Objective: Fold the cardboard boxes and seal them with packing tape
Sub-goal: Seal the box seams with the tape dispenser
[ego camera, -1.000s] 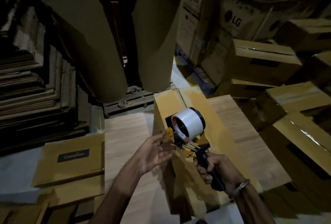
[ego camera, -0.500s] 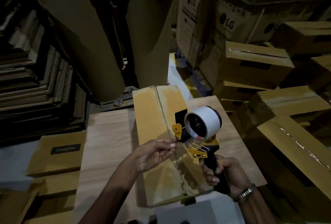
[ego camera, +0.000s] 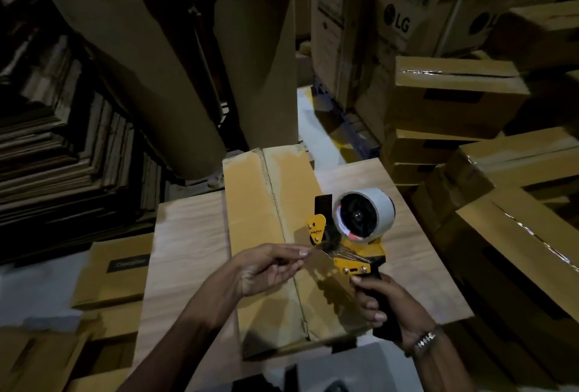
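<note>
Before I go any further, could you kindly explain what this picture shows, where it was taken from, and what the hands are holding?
The single picture comes from a camera worn on a person's head, looking down at their own bare hands. The right hand grips the black handle of a yellow tape dispenser loaded with a roll of packing tape. The left hand pinches the tape's loose end by the dispenser's mouth. Beneath them a folded cardboard box lies on a wooden table, its centre seam facing up.

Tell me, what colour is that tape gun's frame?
The tape dispenser frame is yellow, with a black handle held in the right hand; head view shows it.
</note>
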`<act>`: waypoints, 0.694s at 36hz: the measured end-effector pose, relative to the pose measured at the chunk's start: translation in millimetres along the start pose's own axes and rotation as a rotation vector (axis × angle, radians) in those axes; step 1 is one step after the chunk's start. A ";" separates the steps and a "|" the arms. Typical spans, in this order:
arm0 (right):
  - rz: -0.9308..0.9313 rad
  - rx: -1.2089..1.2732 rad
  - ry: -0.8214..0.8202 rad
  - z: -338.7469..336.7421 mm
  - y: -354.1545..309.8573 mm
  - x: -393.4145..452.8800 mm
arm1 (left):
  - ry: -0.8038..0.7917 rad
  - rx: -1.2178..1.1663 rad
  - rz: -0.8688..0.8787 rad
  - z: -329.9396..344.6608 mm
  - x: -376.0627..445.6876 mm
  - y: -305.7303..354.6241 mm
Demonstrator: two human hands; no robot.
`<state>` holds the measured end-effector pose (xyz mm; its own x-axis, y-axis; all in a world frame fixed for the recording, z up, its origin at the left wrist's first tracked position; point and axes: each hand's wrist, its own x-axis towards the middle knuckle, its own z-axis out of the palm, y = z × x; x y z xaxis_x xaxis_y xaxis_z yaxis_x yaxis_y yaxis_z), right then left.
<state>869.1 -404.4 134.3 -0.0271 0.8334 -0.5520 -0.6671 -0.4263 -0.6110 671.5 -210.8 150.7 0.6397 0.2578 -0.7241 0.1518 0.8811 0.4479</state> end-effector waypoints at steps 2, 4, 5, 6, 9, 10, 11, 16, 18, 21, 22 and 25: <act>0.019 -0.018 0.044 -0.8 -1.1 2.2 | 0.003 0.011 -0.013 2.4 1.0 3.2; 0.039 -0.026 0.077 1.0 -4.1 5.3 | 0.016 0.008 -0.023 4.6 3.0 5.7; 0.047 -0.029 0.095 2.9 -6.7 6.9 | 0.022 -0.004 -0.033 5.5 4.3 6.8; 0.055 -0.033 0.113 4.8 -9.3 8.7 | 0.027 -0.022 -0.048 6.1 5.9 8.0; 0.065 -0.015 0.132 11.5 -17.8 13.8 | 0.022 -0.076 -0.075 8.0 8.5 11.7; 0.065 0.001 0.126 13.4 -20.1 15.6 | 0.017 -0.089 -0.072 9.1 7.4 13.2; 0.067 0.017 0.115 14.8 -22.2 17.1 | 0.009 -0.101 -0.063 10.4 5.5 14.9; 0.064 0.084 0.029 13.3 -26.6 18.1 | -0.032 -0.116 0.018 13.3 -9.4 25.8; 0.044 0.117 -0.043 10.0 -23.9 19.3 | -0.035 -0.135 0.039 13.9 -14.5 28.1; -0.015 0.113 -0.092 7.2 -17.9 21.3 | -0.060 -0.135 0.064 21.7 -25.7 25.0; -0.035 0.102 -0.098 6.8 -16.3 21.4 | -0.077 -0.114 0.081 25.7 -30.5 22.9; -0.066 0.083 -0.147 5.6 -14.8 20.9 | -0.116 -0.010 0.155 36.4 -44.8 16.8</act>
<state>874.2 -378.7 135.0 -0.0856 0.9038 -0.4194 -0.7297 -0.3435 -0.5912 672.9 -221.9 209.8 0.7374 0.3442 -0.5812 0.0371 0.8384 0.5437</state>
